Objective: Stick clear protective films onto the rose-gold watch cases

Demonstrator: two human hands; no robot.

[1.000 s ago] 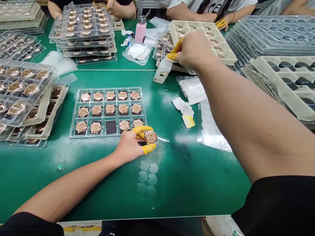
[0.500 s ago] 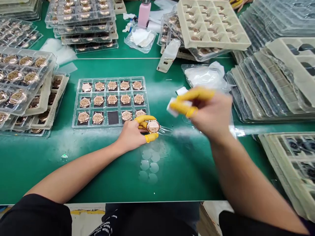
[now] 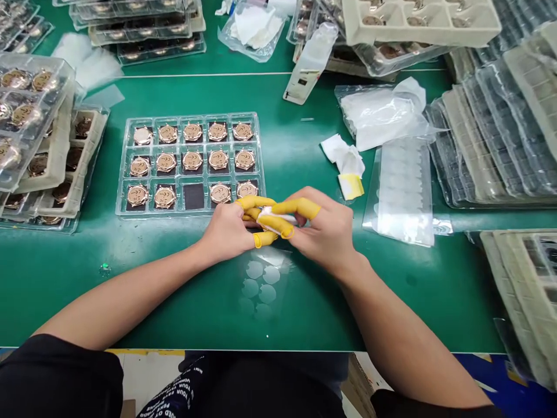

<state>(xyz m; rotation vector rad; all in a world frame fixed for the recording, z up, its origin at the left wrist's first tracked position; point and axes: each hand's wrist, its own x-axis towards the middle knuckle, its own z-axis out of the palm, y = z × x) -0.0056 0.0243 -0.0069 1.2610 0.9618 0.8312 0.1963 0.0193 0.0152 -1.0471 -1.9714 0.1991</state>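
My left hand [image 3: 232, 229], with yellow finger cots on its fingers, is closed around a rose-gold watch case, now mostly hidden behind the fingers. Pressed against that watch case is a folded white wipe [image 3: 266, 217], pinched by my right hand [image 3: 324, 229], which also wears yellow finger cots. Just behind the left hand lies a clear plastic tray [image 3: 122, 174] of rose-gold watch cases, back sides up on dark pads. One pocket in its front row shows only a dark pad [image 3: 194, 196]. Below the hands, round clear films [image 3: 255, 269] lie on the green table.
Stacked trays of watch cases [image 3: 37, 133] stand at the left and more trays [image 3: 422, 29] at the back right. Crumpled white wipes [image 3: 343, 157], a yellow piece [image 3: 350, 186], a bag of white sheets [image 3: 383, 113] and a clear film sheet [image 3: 404, 191] lie right of centre.
My right hand has moved left with the white wipe and brought it onto the watch case in my left hand. The view has tilted downward.
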